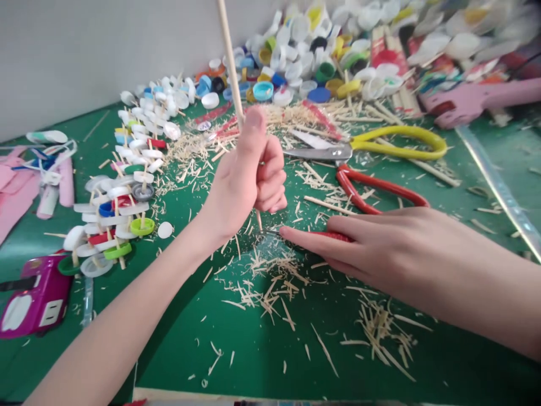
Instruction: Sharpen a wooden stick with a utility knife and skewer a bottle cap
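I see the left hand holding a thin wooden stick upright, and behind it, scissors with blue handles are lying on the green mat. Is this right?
Not quite. In the head view the scissors behind have yellow handles, not blue. The rest holds: the left hand holds the thin wooden stick upright in its grip, and the scissors lie on the green mat.

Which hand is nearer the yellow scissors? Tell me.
Left. The left hand grips a stick just beside the yellow scissors blades; the right hand lies lower, past the red scissors.
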Demonstrator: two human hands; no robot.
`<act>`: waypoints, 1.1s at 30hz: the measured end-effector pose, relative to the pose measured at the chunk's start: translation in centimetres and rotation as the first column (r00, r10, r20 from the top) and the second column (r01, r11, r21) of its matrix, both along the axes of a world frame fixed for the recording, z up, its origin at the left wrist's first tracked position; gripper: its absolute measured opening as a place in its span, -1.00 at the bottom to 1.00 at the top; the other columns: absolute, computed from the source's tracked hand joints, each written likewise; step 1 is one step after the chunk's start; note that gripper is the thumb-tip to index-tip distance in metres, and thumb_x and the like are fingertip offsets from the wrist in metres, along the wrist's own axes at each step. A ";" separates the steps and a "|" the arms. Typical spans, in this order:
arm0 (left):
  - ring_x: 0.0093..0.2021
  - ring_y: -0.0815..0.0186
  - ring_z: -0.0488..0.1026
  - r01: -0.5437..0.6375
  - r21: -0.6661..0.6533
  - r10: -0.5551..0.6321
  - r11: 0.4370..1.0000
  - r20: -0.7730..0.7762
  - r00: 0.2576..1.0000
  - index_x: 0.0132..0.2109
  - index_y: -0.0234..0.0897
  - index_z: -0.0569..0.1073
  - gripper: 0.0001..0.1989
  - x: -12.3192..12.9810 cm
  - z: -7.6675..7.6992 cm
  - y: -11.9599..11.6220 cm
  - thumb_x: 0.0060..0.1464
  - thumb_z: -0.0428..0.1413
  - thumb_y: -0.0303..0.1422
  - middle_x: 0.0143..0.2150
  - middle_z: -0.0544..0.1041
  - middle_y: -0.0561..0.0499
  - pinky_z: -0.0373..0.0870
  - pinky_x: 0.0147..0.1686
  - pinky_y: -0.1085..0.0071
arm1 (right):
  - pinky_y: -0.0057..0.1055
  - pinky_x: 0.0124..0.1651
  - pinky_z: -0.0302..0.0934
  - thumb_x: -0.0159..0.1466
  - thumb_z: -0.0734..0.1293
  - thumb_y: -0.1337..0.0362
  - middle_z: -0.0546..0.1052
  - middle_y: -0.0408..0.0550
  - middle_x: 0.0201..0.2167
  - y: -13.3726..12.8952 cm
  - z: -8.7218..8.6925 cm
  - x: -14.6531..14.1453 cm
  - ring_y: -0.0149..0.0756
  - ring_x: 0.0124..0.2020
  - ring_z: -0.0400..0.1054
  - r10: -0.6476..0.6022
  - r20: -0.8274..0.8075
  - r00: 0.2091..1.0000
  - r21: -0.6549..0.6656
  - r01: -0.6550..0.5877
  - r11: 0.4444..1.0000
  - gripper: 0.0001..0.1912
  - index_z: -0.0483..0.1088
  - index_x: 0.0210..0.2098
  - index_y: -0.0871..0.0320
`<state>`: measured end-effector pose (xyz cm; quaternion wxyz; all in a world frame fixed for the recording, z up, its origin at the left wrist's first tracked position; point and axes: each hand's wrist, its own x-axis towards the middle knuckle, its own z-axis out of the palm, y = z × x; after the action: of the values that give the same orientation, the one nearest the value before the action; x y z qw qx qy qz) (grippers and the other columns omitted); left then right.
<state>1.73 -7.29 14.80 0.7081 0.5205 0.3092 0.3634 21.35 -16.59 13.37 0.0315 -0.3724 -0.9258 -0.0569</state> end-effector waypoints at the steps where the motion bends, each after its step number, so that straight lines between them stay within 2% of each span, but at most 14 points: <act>1: -0.77 0.56 -0.03 0.001 -0.001 -0.001 1.000 0.002 1.000 -0.59 -0.25 0.04 -0.37 -0.1 -0.1 0.0 0.00 -0.09 0.24 -0.76 -0.07 0.21 0.08 -0.67 0.48 | -0.46 -0.47 -0.05 0.24 0.10 0.50 0.36 -0.16 -0.42 0.0 0.1 0.0 -0.50 -0.53 0.18 0.007 0.014 1.000 0.024 -0.007 1.000 -0.25 -0.08 0.38 -0.06; 5: -0.75 0.55 -0.03 0.018 -0.004 -0.017 1.000 0.026 1.000 -0.57 -0.24 0.04 -0.38 -0.5 -0.3 0.1 0.01 -0.11 0.25 -0.74 -0.09 0.23 0.09 -0.64 0.48 | -0.50 -0.48 -0.02 0.27 0.11 0.46 0.39 -0.17 -0.44 0.3 -0.1 -0.2 -0.48 -0.50 0.27 -0.093 -0.116 0.989 -0.058 0.087 0.995 -0.37 0.05 0.31 0.01; 7: -0.75 0.55 -0.04 0.014 -0.012 -0.014 1.000 0.037 0.999 -0.56 -0.23 0.04 -0.37 -0.7 -0.4 0.3 0.01 -0.14 0.26 -0.74 -0.09 0.23 0.10 -0.63 0.48 | -0.52 -0.49 0.02 0.33 0.13 0.30 0.40 -0.15 -0.46 0.5 -0.1 -0.3 -0.50 -0.51 0.26 -0.287 -0.226 0.931 -0.300 0.214 0.930 -0.61 0.24 0.14 0.10; 9: -0.75 0.56 -0.05 0.003 -0.026 -0.002 1.000 0.033 0.999 -0.55 -0.23 0.03 -0.37 -0.8 -0.5 0.5 0.02 -0.18 0.27 -0.74 -0.08 0.24 0.10 -0.63 0.49 | -0.55 -0.51 0.05 0.34 0.13 0.15 0.39 -0.14 -0.49 0.7 0.2 -0.2 -0.52 -0.54 0.23 -0.511 -0.202 0.835 -0.612 0.300 0.732 -0.72 0.32 -0.06 0.12; 11: -0.74 0.56 -0.05 -0.004 -0.047 0.005 0.999 0.019 1.000 -0.55 -0.23 0.02 -0.37 -1.0 -0.7 0.8 0.03 -0.21 0.27 -0.74 -0.08 0.24 0.10 -0.63 0.51 | -0.57 -0.56 0.05 0.29 0.17 0.03 0.34 -0.17 -0.54 0.8 0.7 -0.1 -0.54 -0.59 0.17 -0.663 -0.133 0.737 -0.801 0.314 0.510 -0.65 0.29 -0.07 0.12; 16: -0.73 0.58 -0.05 -0.012 -0.067 0.013 0.998 0.010 1.000 -0.53 -0.23 0.01 -0.39 -1.2 -0.6 1.0 0.09 -0.28 0.24 -0.72 -0.09 0.25 0.11 -0.62 0.53 | -0.64 -0.58 0.02 0.14 0.30 -0.01 0.21 -0.27 -0.61 0.9 1.8 -0.3 -0.61 -0.65 0.08 -0.856 -0.050 0.515 -0.970 0.180 0.165 -0.58 0.20 -0.17 0.14; 18: -0.73 0.57 -0.04 -0.015 -0.060 0.016 0.998 0.006 1.000 -0.52 -0.23 0.01 -0.40 -1.2 -0.5 0.9 0.10 -0.28 0.23 -0.72 -0.09 0.25 0.11 -0.61 0.54 | -0.65 -0.57 0.03 0.13 0.31 0.02 0.22 -0.26 -0.56 0.8 2.2 -0.9 -0.66 -0.65 0.07 -0.905 -0.098 0.414 -0.990 0.048 0.130 -0.62 0.16 -0.27 0.16; 21: -0.72 0.57 -0.04 -0.013 -0.044 0.014 0.999 0.021 1.000 -0.51 -0.23 0.01 -0.41 -1.2 -0.6 0.7 0.11 -0.27 0.21 -0.72 -0.08 0.25 0.10 -0.61 0.53 | -0.68 -0.54 0.05 0.11 0.33 0.05 0.22 -0.27 -0.50 0.7 3.2 -2.0 -0.69 -0.62 0.09 -0.940 -0.162 0.302 -0.986 -0.089 0.141 -0.62 0.12 -0.31 0.17; 26: -0.71 0.57 -0.08 -0.044 0.023 0.043 0.999 0.043 0.998 -0.46 -0.23 0.07 -0.46 -1.5 -1.4 1.3 0.17 -0.27 0.14 -0.70 -0.08 0.25 0.09 -0.59 0.52 | -0.73 -0.64 0.03 0.15 0.30 -0.10 0.18 -0.29 -0.62 -0.1 3.9 -2.2 -0.65 -0.69 0.07 -0.957 -0.089 0.277 -0.993 -0.104 0.063 -0.54 0.23 -0.18 0.13; 28: -0.70 0.56 -0.04 -0.048 0.048 0.047 0.998 0.028 0.999 -0.43 -0.23 0.11 -0.50 -1.7 -1.7 1.5 0.20 -0.27 0.10 -0.69 -0.07 0.25 0.12 -0.56 0.51 | -0.74 -0.63 0.08 0.22 0.24 -0.13 0.25 -0.27 -0.63 -0.4 2.7 -1.0 -0.62 -0.70 0.13 -0.942 -0.095 0.322 -0.995 0.001 0.101 -0.43 0.22 0.09 0.07; 29: -0.69 0.56 -0.02 -0.048 0.055 0.046 0.997 0.024 0.999 -0.41 -0.23 0.13 -0.52 -1.7 -1.8 1.6 0.21 -0.26 0.07 -0.68 -0.06 0.25 0.14 -0.55 0.51 | -0.75 -0.63 0.12 0.27 0.20 -0.12 0.28 -0.24 -0.63 -0.5 1.9 -0.3 -0.59 -0.69 0.18 -0.902 -0.138 0.409 -0.978 0.086 0.189 -0.40 0.18 0.18 0.07; 30: -0.69 0.56 -0.01 -0.046 0.060 0.045 0.997 0.022 0.999 -0.39 -0.23 0.14 -0.55 -1.8 -1.8 1.6 0.23 -0.24 0.05 -0.68 -0.06 0.25 0.14 -0.55 0.51 | -0.76 -0.58 0.19 0.29 0.19 -0.07 0.37 -0.18 -0.58 -0.5 0.9 0.5 -0.54 -0.62 0.30 -0.817 -0.212 0.537 -0.928 0.151 0.340 -0.39 0.17 0.23 0.08; 32: -0.69 0.56 0.00 -0.049 0.064 0.047 0.997 0.021 0.999 -0.36 -0.22 0.15 -0.59 -1.8 -1.8 1.7 0.24 -0.22 0.01 -0.67 -0.03 0.24 0.15 -0.55 0.51 | -0.75 -0.17 0.32 0.30 0.21 0.06 0.52 -0.05 -0.18 -0.3 -0.7 1.9 -0.45 -0.17 0.46 -0.535 -0.353 0.767 -0.661 0.200 0.723 -0.45 0.22 0.25 0.02; 33: -0.69 0.56 0.01 -0.050 0.063 0.049 0.997 0.018 0.999 -0.36 -0.22 0.16 -0.60 -1.9 -1.8 1.7 0.25 -0.22 0.00 -0.66 -0.03 0.24 0.15 -0.55 0.52 | -0.69 -0.03 0.29 0.29 0.23 0.12 0.46 -0.07 0.01 -0.2 -1.3 2.3 -0.41 -0.01 0.40 -0.399 -0.328 0.856 -0.510 0.195 0.838 -0.42 0.17 0.29 -0.01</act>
<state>-0.13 -5.62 13.02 0.6845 0.5319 0.3045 0.3949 23.68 -16.75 12.10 0.1322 -0.5149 -0.8121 0.2408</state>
